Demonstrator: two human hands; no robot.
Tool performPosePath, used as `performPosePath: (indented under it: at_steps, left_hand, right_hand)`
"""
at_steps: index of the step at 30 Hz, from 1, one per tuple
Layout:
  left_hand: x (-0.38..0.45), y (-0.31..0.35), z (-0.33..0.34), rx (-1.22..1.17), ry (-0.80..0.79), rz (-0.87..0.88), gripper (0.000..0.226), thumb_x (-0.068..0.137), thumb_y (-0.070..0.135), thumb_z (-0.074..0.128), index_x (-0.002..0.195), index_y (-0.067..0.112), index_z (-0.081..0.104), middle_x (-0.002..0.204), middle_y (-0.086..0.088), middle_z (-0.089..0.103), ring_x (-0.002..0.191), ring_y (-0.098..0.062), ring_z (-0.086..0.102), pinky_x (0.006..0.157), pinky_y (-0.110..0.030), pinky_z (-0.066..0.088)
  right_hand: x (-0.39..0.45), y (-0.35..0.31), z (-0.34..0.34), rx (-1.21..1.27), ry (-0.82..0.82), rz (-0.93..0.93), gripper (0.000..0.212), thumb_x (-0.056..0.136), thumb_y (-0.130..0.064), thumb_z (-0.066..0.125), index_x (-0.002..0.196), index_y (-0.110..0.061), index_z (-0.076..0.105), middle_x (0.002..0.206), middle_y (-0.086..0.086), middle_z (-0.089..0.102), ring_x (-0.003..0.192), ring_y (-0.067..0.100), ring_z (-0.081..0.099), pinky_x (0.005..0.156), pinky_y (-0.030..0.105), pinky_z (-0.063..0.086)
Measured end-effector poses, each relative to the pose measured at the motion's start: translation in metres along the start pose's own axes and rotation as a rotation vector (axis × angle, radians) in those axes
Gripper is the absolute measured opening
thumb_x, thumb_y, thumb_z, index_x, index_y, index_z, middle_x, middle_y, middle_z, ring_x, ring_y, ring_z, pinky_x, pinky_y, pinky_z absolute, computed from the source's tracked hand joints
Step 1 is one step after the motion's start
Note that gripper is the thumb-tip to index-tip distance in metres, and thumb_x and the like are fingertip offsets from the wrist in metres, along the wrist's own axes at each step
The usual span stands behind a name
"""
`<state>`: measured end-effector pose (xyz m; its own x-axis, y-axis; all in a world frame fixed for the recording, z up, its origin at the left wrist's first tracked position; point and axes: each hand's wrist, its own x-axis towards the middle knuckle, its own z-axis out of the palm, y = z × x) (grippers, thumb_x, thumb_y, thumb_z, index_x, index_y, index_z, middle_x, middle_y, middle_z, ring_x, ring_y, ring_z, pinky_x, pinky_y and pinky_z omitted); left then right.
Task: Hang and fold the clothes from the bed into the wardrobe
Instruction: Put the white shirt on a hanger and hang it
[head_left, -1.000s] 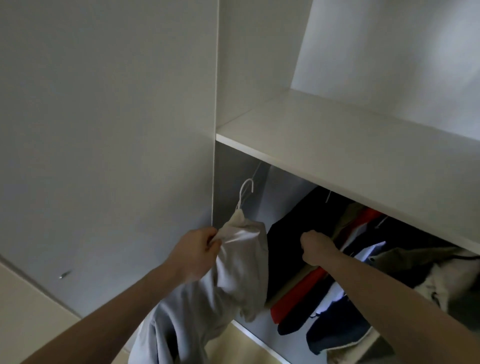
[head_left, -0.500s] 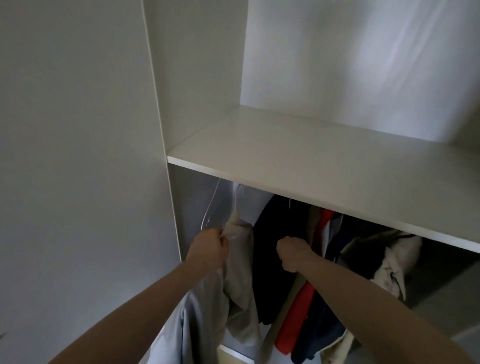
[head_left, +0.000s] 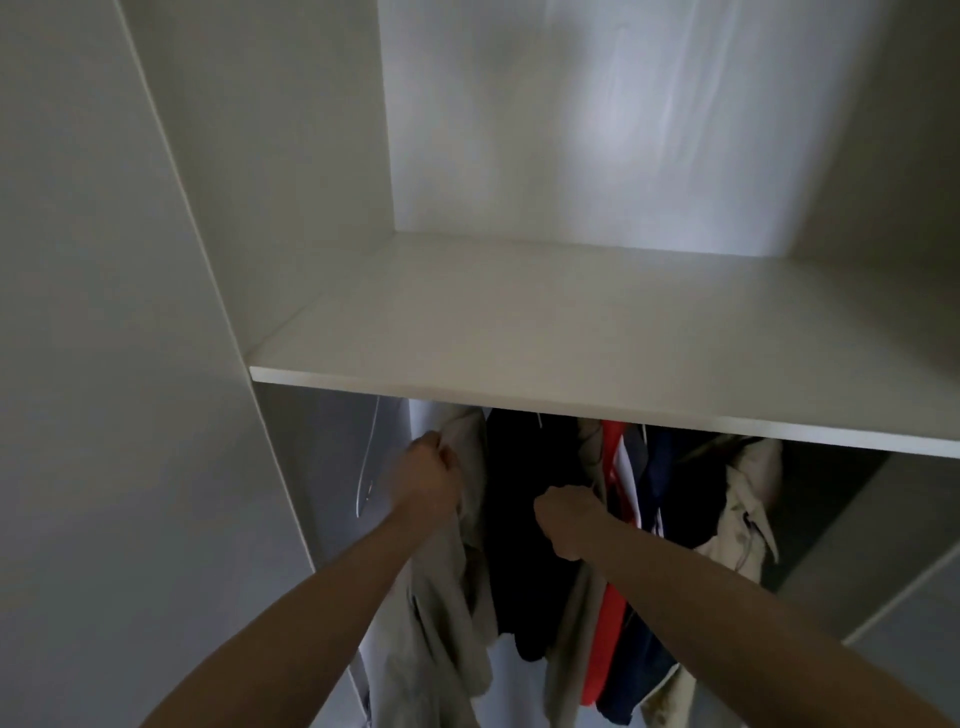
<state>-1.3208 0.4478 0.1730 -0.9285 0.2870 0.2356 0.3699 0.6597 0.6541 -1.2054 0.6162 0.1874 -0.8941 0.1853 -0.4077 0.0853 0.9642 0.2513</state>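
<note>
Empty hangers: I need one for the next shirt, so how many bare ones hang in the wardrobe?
1: a clear empty hanger at the far left under the shelf, left of the beige garment. Others may be hidden behind the shelf or clothes.

The shelf (head_left: 571, 332) is a smooth, matt white board, and the wardrobe walls (head_left: 291, 171) share that finish. The far back panel (head_left: 623, 119) carries a soft sheen. The beige garment (head_left: 447, 597) at the left is soft, creased, matt cloth. The black (head_left: 524, 519), red (head_left: 602, 613) and navy (head_left: 675, 488) garments look like matt cloth. A thin white hanger (head_left: 370, 457) looks smooth.
</note>
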Motion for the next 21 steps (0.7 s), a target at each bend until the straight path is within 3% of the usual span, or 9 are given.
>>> performPosePath:
  at_steps: [2,5,7,9,12,15,18,21]
  left_hand:
    - [0.010,0.004,0.007,-0.047,0.039,0.033,0.030,0.101,0.013,0.046,0.072,0.015,0.040,0.062,0.000,0.039,0.063,-0.031,0.051,0.057,-0.035,0.032]
    - [0.030,0.009,0.016,-0.078,0.088,0.021,0.029,0.100,0.015,0.047,0.071,0.016,0.041,0.059,0.004,0.039,0.053,-0.014,0.042,0.049,-0.031,0.023]
    - [0.042,0.011,0.025,-0.123,0.102,-0.003,0.029,0.099,0.014,0.047,0.071,0.017,0.043,0.057,0.007,0.040,0.051,-0.008,0.040,0.049,-0.029,0.022]
    - [0.053,0.010,0.035,-0.177,0.073,0.000,0.028,0.099,0.011,0.047,0.073,0.018,0.042,0.059,0.006,0.041,0.057,-0.018,0.048,0.057,-0.030,0.029]
    - [0.067,0.006,0.052,-0.215,0.012,-0.003,0.029,0.101,0.012,0.045,0.073,0.016,0.041,0.065,0.001,0.044,0.072,-0.034,0.060,0.062,-0.031,0.033]
    - [0.075,0.005,0.066,-0.231,-0.033,-0.012,0.025,0.102,0.015,0.046,0.077,0.014,0.045,0.071,-0.005,0.051,0.084,-0.040,0.063,0.067,-0.031,0.035]
    - [0.081,0.005,0.081,-0.246,-0.073,-0.045,0.019,0.104,0.018,0.046,0.092,0.008,0.056,0.097,-0.021,0.066,0.098,-0.040,0.064,0.075,-0.028,0.035]
    - [0.083,0.003,0.092,-0.273,-0.127,-0.096,0.021,0.107,0.025,0.043,0.097,0.011,0.055,0.108,-0.018,0.067,0.104,-0.037,0.064,0.081,-0.029,0.041]
  right_hand:
    - [0.002,0.000,-0.001,0.000,0.017,-0.006,0.044,0.090,0.004,0.065,0.067,-0.017,0.034,0.070,0.002,0.038,0.073,0.027,0.057,0.072,0.036,0.048]
    - [0.004,-0.001,0.001,0.039,0.035,-0.001,0.047,0.091,0.005,0.063,0.067,-0.019,0.030,0.069,0.002,0.036,0.060,0.021,0.045,0.073,0.036,0.045]
    - [0.006,-0.001,0.005,0.045,0.025,0.014,0.037,0.092,0.005,0.062,0.071,-0.015,0.039,0.077,0.006,0.049,0.081,0.029,0.064,0.078,0.039,0.050]
    - [0.008,-0.001,0.008,0.034,0.000,0.016,0.017,0.094,0.005,0.060,0.090,-0.011,0.055,0.097,0.014,0.062,0.107,0.036,0.067,0.090,0.042,0.055]
    - [0.011,-0.004,0.013,0.057,-0.019,0.018,0.026,0.095,0.004,0.060,0.120,-0.003,0.063,0.123,0.018,0.064,0.115,0.037,0.064,0.101,0.047,0.053]
    - [0.014,-0.006,0.017,0.051,-0.004,0.029,0.031,0.097,0.004,0.057,0.127,-0.004,0.060,0.132,0.017,0.059,0.119,0.037,0.061,0.102,0.047,0.051]
    - [0.018,-0.007,0.020,0.046,0.004,0.038,0.034,0.099,0.003,0.053,0.131,-0.005,0.059,0.136,0.016,0.055,0.122,0.038,0.059,0.101,0.047,0.049]
    - [0.021,-0.008,0.023,0.059,0.029,0.062,0.036,0.098,0.004,0.053,0.132,-0.006,0.060,0.137,0.014,0.055,0.122,0.037,0.059,0.099,0.047,0.050]
